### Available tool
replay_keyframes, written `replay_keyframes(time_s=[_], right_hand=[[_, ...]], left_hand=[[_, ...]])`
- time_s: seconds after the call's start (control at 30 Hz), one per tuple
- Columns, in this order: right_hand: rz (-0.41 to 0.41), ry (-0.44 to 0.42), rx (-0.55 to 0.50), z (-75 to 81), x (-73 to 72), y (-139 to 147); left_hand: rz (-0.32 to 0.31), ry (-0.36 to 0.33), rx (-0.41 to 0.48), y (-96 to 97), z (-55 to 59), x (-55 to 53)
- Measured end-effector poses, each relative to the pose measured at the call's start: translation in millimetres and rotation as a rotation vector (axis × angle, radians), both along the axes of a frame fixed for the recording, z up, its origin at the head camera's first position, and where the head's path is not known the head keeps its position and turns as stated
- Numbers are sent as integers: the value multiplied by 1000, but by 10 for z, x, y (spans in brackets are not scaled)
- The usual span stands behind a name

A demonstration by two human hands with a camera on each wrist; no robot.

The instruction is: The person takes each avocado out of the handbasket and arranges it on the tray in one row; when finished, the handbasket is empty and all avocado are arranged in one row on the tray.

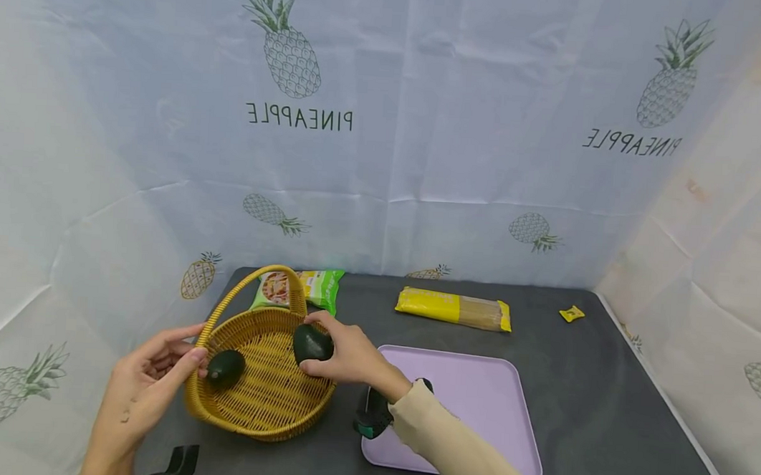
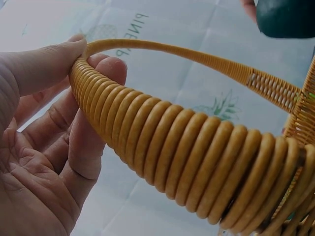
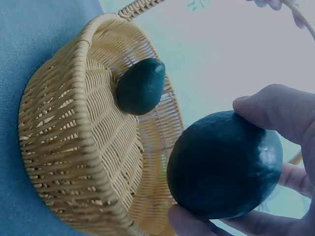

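Dark table [image 1: 594,414], basket [image 1: 272,386], tray [image 1: 484,408], yellow packet [image 1: 454,309], bag [image 1: 322,288], sachet [image 1: 571,314]

Creased, bluish-white cloth walls [image 1: 456,148] stand before me, printed with grey-green pineapples [image 1: 293,64], beyond a flat, dark-grey bench [image 1: 594,414].

The person in front of me wears a plain cream sleeve [image 1: 457,439] on the right arm, lightly creased, its cuff [image 1: 408,402] ending at the wrist of a bare right hand [image 1: 351,351]. Under that wrist I can see a black device [image 1: 372,409] with a small teal-green patch [image 1: 365,431], partly hidden by the arm; near the wrist of the bare left hand [image 1: 136,393] shows an angular black piece [image 1: 178,464].
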State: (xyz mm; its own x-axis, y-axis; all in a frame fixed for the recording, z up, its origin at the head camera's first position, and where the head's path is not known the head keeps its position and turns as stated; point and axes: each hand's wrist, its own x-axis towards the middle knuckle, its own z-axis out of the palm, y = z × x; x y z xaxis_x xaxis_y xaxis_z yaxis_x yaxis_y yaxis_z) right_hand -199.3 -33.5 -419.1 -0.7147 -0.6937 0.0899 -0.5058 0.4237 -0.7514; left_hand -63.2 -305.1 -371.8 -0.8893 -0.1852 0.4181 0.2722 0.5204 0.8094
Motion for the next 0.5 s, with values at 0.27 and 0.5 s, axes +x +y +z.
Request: replay_keyframes(time_s=[0.27, 0.5], right_hand=[[-77, -1, -45, -6, 17, 284], [-156, -32, -77, 20, 23, 483]], left_hand=[[6, -1, -10, 8, -10, 3], [2, -21, 14, 0, -7, -6]])
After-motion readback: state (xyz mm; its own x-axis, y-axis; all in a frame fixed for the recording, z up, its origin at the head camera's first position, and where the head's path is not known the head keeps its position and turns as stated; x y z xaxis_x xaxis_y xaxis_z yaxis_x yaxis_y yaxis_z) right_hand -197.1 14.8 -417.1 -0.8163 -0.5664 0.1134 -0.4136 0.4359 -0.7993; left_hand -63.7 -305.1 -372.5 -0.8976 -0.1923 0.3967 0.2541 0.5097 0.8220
